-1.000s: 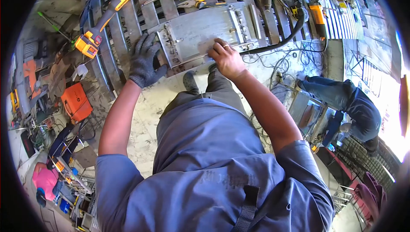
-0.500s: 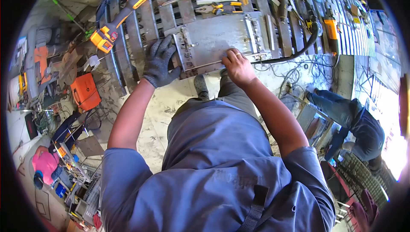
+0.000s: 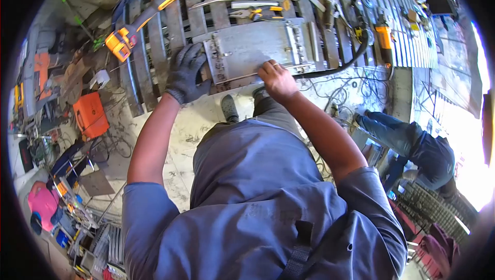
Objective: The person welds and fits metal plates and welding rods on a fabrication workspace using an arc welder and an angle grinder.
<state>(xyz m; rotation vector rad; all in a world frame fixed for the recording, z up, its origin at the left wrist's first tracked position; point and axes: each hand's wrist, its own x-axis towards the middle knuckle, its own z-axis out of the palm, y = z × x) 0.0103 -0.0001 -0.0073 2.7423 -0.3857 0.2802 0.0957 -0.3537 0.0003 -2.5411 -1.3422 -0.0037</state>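
Note:
My left hand [image 3: 186,73], in a dark grey glove, rests at the left edge of a metal plate [image 3: 252,43] with its fingers apart. The plate lies on a slatted metal bench [image 3: 167,35] and has metal strips along both sides. Bare and curled, my right hand [image 3: 278,80] is at the plate's near edge, by a thin rod [image 3: 237,78]. Its fingertips are pressed together, and what they hold, if anything, is too small to name. Yellow-handled pliers [image 3: 260,13] lie just beyond the plate.
A yellow cordless grinder [image 3: 142,20] lies left on the bench, another yellow tool [image 3: 384,40] right. A black cable [image 3: 350,63] runs beside the plate. An orange case [image 3: 91,115] stands on the floor. One person [image 3: 430,151] bends at right; another [image 3: 45,205] is at lower left.
The whole view has shifted, so the bench and plate appear slightly further left. Both hands remain at the plate, with little visible change in their pose.

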